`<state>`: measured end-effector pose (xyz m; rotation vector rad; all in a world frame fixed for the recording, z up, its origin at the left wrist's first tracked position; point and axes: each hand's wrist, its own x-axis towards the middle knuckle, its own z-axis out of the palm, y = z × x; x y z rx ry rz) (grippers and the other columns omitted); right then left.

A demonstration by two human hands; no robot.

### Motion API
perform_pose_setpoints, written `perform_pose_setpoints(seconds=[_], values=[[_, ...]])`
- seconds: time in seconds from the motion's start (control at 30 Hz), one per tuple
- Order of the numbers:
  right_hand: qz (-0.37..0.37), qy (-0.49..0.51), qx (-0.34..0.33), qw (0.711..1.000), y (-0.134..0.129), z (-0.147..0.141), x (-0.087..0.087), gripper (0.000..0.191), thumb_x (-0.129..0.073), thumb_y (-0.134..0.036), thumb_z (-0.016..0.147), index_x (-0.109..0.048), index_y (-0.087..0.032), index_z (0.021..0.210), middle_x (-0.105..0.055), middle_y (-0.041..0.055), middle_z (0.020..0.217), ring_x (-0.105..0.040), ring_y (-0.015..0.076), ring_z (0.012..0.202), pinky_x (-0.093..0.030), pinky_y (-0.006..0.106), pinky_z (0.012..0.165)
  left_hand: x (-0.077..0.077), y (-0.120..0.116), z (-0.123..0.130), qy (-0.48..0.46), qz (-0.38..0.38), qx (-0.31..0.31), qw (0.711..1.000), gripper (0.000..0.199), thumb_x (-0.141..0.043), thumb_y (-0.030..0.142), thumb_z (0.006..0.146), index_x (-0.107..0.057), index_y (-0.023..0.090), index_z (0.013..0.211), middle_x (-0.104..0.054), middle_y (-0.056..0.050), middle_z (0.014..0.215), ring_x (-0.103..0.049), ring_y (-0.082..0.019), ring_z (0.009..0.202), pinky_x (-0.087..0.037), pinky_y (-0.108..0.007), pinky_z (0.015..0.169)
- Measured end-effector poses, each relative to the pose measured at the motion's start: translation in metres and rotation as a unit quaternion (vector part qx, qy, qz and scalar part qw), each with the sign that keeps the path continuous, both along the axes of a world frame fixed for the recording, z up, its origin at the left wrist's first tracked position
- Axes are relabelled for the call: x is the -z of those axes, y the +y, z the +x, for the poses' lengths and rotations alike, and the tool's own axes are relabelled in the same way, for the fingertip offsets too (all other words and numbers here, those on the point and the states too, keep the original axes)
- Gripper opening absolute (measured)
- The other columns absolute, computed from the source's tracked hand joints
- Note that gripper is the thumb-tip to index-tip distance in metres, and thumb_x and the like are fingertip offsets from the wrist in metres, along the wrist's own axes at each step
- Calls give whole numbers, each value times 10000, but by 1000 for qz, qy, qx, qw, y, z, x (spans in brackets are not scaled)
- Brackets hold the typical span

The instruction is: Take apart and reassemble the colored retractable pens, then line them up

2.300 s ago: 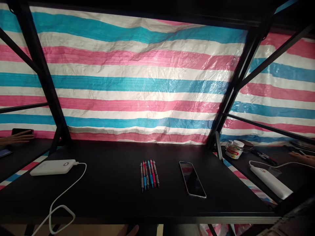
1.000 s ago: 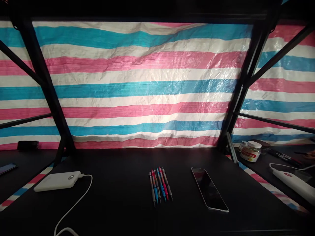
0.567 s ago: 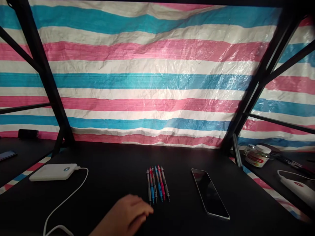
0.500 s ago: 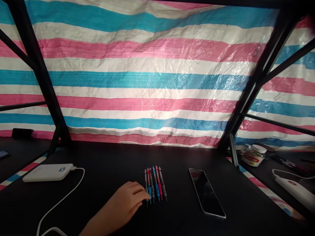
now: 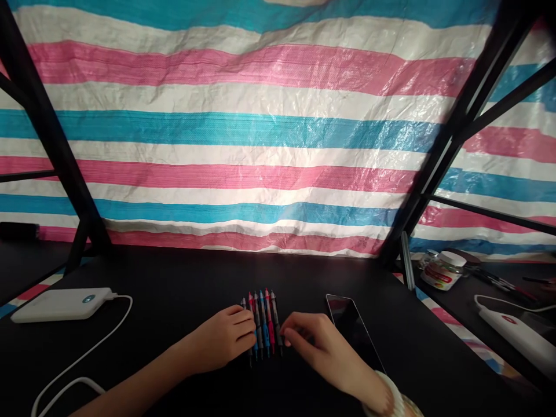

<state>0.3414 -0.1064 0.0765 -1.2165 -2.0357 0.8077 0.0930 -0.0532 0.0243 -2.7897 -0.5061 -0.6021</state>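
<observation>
Backdrop: striped tarp [image 5: 243, 133] in pink, white and blue, hanging behind black metal posts [image 5: 452, 127]
Desk: black top [image 5: 174, 272], with a lower black shelf [image 5: 460, 278] off to the right
Shelf items: jar [image 5: 443, 270] with a white lid; white charger [image 5: 516, 333]
Desk items: white power bank [image 5: 61, 304] at the far left, its white cable [image 5: 87, 353] trailing toward the front edge; dark phone [image 5: 347, 318] lying right of the pens, its lower end hidden behind the right hand
Pens: [image 5: 263, 321] lying side by side in a tight row at the desk's middle, mixed red, blue, pink and grey
Left hand: [image 5: 221, 339] at the row's left side, covering the end of the nearest pen
Left fingers: [image 5: 243, 330] curled and pressed together, tips at the pens, not clearly pinching
Right hand: [image 5: 317, 341] at the row's right side, above the phone's edge
Right fingers: [image 5: 289, 333] loosely curled, tips just beside the last pen; contact cannot be told
Right wrist: pale bracelet [image 5: 386, 397]
</observation>
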Motion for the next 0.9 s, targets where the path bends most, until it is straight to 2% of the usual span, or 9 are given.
perform_pose_setpoints(seconds=[0.13,0.27,0.33,0.4,0.47,0.53,0.63,0.73,0.9], values=[[80,29,36,996,24,-19,10,291,-488,-296,966,-657,-173,763,-624,9,718,-557,143,656,-427,236,613,1,1,-3,29,6,26,999,229,-430,81,951,-636,178,925,-686,-34,925,-596,-174,953,-437,-351,977],[81,65,26,994,28,-17,18,280,-479,-332,983,-657,-173,838,-636,27,782,-575,156,712,-447,254,657,-1,4,-1,-50,-1,23,998,211,-463,90,942,-643,197,963,-689,-3,912,-609,-140,900,-431,-353,1024],[52,76,8,996,30,-12,12,256,-471,-352,992,-658,-183,947,-660,29,842,-591,160,736,-459,259,664,-6,6,4,-110,-38,-34,993,178,-497,141,948,-653,226,956,-681,19,886,-608,-120,836,-482,-289,927],[19,82,-23,996,33,-9,3,267,-449,-371,1005,-637,-200,1090,-676,23,876,-603,162,747,-475,261,672,-12,10,13,-165,-48,-117,978,113,-545,207,943,-656,228,934,-675,27,849,-597,-109,761,-494,-221,718],[7,76,-66,995,38,-6,-5,288,-454,-367,1006,-605,-210,1193,-687,31,951,-627,175,821,-496,276,735,-19,15,22,-178,26,-108,978,139,-538,197,948,-664,240,984,-682,27,846,-552,-95,627,-448,-237,616],[10,60,-94,994,43,-4,-11,283,-466,-327,1004,-586,-217,1236,-682,47,1068,-639,193,931,-494,300,834,-24,19,31,-178,89,-83,977,158,-541,156,939,-661,229,1011,-689,15,844,-556,-99,605,-398,-253,573],[38,2,-103,994,50,-4,-10,243,-454,-262,1004,-612,-219,1183,-684,53,1083,-640,205,966,-476,311,861,-29,22,38,-187,104,-58,975,88,-555,129,925,-633,160,899,-686,3,779,-572,-101,585,-374,-266,550],[65,-47,-103,991,53,-3,-3,233,-391,-207,1012,-619,-206,1062,-687,42,976,-640,186,858,-466,292,789,-30,22,36,-186,110,-58,975,124,-596,181,916,-593,150,796,-670,5,715,-575,-106,560,-367,-278,528],[78,-117,-68,988,53,2,5,192,-371,-115,969,-509,-200,866,-617,2,772,-538,145,640,-384,258,620,-28,26,27,-140,133,-70,979,37,-604,174,910,-622,142,910,-650,11,686,-582,-125,560,-367,-298,518]])
